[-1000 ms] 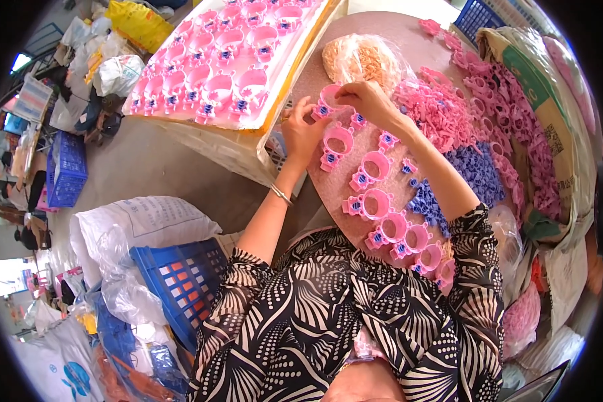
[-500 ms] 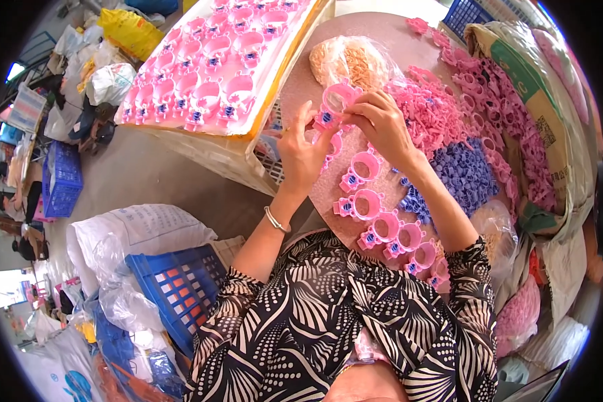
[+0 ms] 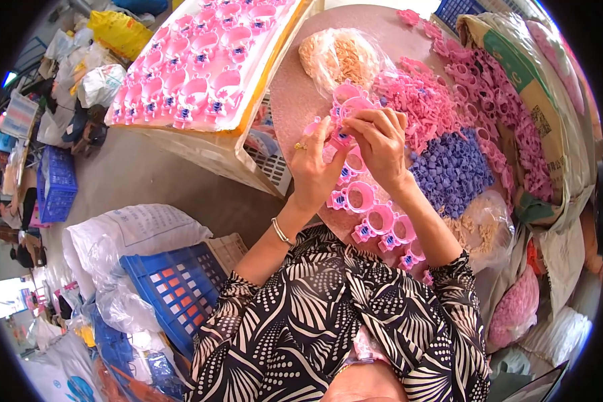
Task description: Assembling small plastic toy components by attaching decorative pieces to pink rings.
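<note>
Both hands meet over the round table, their fingertips closed on a pink plastic ring with a small figure and blue trim. My left hand pinches its lower side near the blue part. From the right, my right hand presses on the same side with curled fingers, partly hiding the part. Between and below my hands, a curved line of similar pink rings lies on the table, each with a blue piece on its figure. Right beside my right hand are a heap of small pink parts and a heap of blue pieces.
A white-lined box at the left carries rows of finished-looking pink rings. Beige pieces fill clear bags at the table's back and right. A large sack spills pink parts on the right. A blue crate stands by my left elbow.
My hands have come slightly nearer my body, with the pink ring between them. The ring has tilted, and my right hand has moved down over its lower side. The whole view has shifted slightly.
</note>
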`<state>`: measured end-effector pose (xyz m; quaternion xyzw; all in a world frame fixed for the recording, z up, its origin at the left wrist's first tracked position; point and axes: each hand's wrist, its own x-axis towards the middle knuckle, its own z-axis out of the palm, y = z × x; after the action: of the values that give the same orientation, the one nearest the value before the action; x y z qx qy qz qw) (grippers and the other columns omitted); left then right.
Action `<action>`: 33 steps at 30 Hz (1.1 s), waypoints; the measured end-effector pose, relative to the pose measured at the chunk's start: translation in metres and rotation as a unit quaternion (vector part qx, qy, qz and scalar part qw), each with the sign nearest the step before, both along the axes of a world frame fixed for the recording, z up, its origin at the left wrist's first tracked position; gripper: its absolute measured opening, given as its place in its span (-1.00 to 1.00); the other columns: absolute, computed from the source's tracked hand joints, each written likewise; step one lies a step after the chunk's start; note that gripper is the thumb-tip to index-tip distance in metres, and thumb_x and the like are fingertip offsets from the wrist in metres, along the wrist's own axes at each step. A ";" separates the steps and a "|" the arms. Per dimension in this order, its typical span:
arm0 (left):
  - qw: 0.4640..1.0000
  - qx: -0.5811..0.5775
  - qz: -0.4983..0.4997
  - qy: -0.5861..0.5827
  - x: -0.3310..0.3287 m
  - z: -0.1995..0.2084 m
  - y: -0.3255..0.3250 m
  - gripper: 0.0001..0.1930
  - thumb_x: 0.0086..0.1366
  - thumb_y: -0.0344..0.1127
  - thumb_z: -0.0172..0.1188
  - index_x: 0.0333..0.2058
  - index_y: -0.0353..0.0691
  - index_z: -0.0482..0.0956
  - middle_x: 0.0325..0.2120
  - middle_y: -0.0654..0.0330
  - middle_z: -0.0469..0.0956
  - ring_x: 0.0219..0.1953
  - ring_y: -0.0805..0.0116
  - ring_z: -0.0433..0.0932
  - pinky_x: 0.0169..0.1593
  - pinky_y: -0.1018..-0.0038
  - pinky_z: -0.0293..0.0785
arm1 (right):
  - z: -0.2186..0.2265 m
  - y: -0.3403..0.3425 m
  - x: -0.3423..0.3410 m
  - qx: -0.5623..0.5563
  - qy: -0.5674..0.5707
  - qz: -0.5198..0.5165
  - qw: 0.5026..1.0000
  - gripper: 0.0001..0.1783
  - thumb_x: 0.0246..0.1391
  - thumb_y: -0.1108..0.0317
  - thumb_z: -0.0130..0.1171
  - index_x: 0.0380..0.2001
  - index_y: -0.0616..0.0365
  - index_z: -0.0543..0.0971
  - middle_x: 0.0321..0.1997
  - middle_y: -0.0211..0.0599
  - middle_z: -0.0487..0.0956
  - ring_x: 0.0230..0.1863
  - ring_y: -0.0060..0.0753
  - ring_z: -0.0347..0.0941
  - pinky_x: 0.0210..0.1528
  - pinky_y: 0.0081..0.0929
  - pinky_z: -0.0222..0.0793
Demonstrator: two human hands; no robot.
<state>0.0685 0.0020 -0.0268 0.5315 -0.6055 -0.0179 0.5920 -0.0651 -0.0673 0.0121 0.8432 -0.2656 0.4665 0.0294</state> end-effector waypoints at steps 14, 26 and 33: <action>0.999 0.004 0.013 -0.053 0.017 -0.003 -0.005 -0.43 0.06 -0.39 0.43 0.07 -0.35 0.46 -0.21 0.01 0.61 -0.21 0.12 0.64 -0.18 0.34 0.58 | 0.019 -0.011 0.013 0.200 0.025 -0.014 0.979 -0.80 -0.15 0.35 0.41 -0.39 0.03 0.62 -0.32 -0.44 0.57 -0.24 -0.40 0.48 -0.09 -0.40 0.18; 0.970 0.175 0.169 -0.016 0.067 -0.035 -0.056 -0.45 0.00 -0.19 0.50 -0.06 -0.32 0.57 -0.26 0.04 0.68 -0.28 0.12 0.67 -0.19 0.30 0.56 | 0.000 -0.109 -0.009 0.185 -0.045 -0.112 0.975 -0.92 0.04 0.43 0.26 -0.37 0.07 0.69 -0.34 -0.29 0.66 -0.36 -0.33 0.58 -0.31 -0.37 0.43; 0.967 0.184 0.159 -0.070 0.071 -0.063 -0.060 -0.39 -0.08 -0.21 0.53 -0.03 -0.30 0.56 -0.14 0.03 0.63 0.02 0.11 0.47 0.07 0.27 0.40 | -0.039 -0.164 0.004 0.191 0.202 -0.116 0.953 -0.84 0.07 0.40 0.14 -0.33 -0.01 0.70 -0.31 -0.34 0.65 -0.16 -0.27 0.55 0.02 -0.29 0.25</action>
<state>0.1391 -0.0580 -0.0896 0.7210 -0.5392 0.0029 0.4353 -0.0613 -0.2310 -0.0268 0.8730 -0.4344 0.2202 -0.0252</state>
